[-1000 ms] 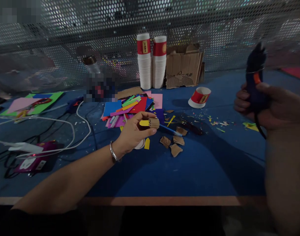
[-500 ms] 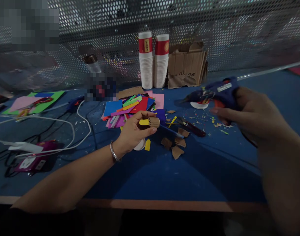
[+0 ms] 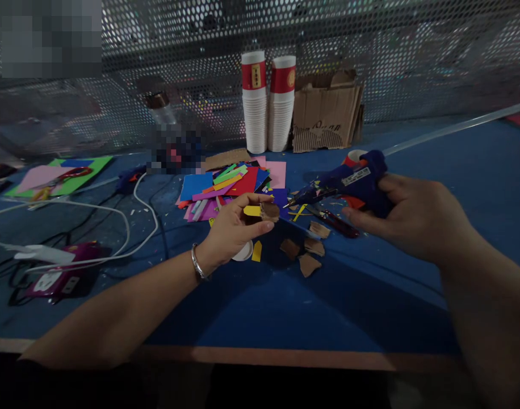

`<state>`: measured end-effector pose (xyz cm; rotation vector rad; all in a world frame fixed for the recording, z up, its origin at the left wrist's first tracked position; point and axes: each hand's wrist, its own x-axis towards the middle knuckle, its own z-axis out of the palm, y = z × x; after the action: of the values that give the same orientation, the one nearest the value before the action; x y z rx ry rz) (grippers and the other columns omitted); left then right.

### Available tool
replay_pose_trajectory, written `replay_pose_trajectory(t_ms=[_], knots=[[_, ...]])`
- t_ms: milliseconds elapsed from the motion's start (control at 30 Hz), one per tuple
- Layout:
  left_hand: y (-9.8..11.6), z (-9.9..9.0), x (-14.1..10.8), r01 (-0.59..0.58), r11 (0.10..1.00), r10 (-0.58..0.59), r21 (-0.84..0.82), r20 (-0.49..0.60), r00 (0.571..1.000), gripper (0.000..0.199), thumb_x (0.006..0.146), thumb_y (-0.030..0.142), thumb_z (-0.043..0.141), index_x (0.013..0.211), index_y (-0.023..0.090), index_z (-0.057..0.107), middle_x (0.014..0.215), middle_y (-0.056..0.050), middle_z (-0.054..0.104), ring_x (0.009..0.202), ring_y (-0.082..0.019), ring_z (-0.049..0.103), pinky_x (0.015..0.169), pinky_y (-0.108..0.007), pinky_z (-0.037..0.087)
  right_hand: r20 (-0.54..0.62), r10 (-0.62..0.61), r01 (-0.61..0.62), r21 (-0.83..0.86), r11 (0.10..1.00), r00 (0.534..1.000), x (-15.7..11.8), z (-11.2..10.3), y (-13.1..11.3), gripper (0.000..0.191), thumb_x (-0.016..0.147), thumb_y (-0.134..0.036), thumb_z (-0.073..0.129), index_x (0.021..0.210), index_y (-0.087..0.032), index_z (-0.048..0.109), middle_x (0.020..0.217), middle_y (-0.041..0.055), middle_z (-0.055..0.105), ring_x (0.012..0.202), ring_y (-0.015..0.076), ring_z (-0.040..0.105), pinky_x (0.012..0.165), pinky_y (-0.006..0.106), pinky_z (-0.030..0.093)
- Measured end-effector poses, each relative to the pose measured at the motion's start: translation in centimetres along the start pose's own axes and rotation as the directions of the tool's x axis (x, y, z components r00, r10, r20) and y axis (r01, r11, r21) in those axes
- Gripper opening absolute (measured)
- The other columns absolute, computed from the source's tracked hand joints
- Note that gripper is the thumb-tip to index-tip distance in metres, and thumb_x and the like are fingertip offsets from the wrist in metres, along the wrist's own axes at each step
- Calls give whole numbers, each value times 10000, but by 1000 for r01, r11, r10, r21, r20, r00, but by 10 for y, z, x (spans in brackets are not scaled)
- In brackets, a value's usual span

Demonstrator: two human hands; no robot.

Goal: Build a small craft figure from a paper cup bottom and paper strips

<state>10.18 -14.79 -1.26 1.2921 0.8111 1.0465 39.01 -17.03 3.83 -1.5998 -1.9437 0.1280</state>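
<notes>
Between the thumb and fingers of my left hand point(image 3: 230, 230) is a small piece of brown cardboard point(image 3: 270, 213) with a yellow paper strip point(image 3: 252, 211) against it. My right hand point(image 3: 417, 218) grips a blue glue gun point(image 3: 357, 179) with an orange trigger. Its nozzle points left, close to the cardboard but apart from it. Below my left hand lie a white round lid-like piece point(image 3: 243, 251) and a yellow paper piece with a pointed end point(image 3: 256, 251). Torn cardboard bits point(image 3: 310, 265) are on the table to the right of them.
Behind my left hand is a pile of coloured paper point(image 3: 243, 184). Two stacks of paper cups point(image 3: 255, 113) stand beside folded cardboard point(image 3: 326, 116) at the mesh wall. A dark red cutter-like tool point(image 3: 339, 223) lies under the glue gun. Cables and a magenta power strip point(image 3: 58, 278) are at left.
My right hand has brought the glue gun left and slightly down, so its nozzle is now near the cardboard. My left hand has tilted the cardboard slightly, showing its flat face.
</notes>
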Motion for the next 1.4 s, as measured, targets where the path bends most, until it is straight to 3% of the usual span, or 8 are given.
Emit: replay_pose_trajectory(t_ms=[433,933,1400], knots=[[-1,1,-2,26,1000,-26,1,22,999,541,695,241,926,1173,200,675,1095,-54,742,977,-187,719,1007,-410,556,106,-31,37,-57,998,994,-1,1,-4,315,755,-464,655,635,-265,443,546,0,537,482,172,492,531,332,308],[0,2,-2,23,998,-21,-51,43,999,510,699,202,928,1146,194,683,1058,-25,732,935,-139,710,943,-321,563,117,-92,99,-58,993,989,1,1,-2,331,731,-490,609,603,-280,387,506,-16,485,451,174,463,497,313,285],[-1,1,-1,18,1000,-18,-12,16,1000,509,687,222,931,1136,187,694,1079,-39,723,938,-154,700,956,-356,561,122,-147,153,-37,988,982,0,0,-1,290,782,-485,581,643,-278,433,561,-5,534,476,192,507,500,319,300]])
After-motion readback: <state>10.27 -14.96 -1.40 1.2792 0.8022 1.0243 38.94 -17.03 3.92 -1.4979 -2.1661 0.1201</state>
